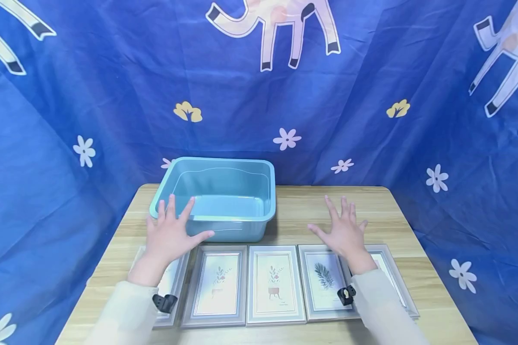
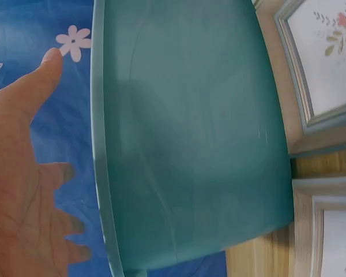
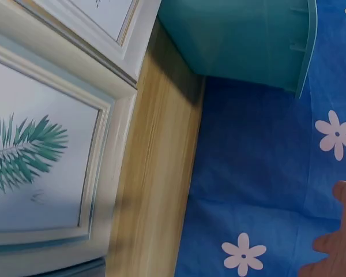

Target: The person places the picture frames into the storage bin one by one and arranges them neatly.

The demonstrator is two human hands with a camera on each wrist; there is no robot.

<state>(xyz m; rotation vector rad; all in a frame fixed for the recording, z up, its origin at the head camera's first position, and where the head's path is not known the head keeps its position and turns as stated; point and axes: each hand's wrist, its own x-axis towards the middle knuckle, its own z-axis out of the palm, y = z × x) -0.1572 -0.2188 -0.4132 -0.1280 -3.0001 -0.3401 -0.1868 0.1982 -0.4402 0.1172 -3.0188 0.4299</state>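
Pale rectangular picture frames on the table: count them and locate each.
5, in one row: leftmost frame, partly behind the pale left sleeve; second frame and middle frame, uncovered; fourth frame and rightmost frame, partly behind the pale right sleeve.

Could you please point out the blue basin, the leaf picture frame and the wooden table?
Blue basin [image 1: 233, 232]: head view, its front wall.
Leaf picture frame [image 3: 40, 151]: right wrist view, the printed leaf.
Wooden table [image 1: 294, 210]: head view, bare top.

Teal basin [image 1: 224, 232], perhaps grey frames [image 1: 251, 287], flowered cloth [image 1: 250, 110]
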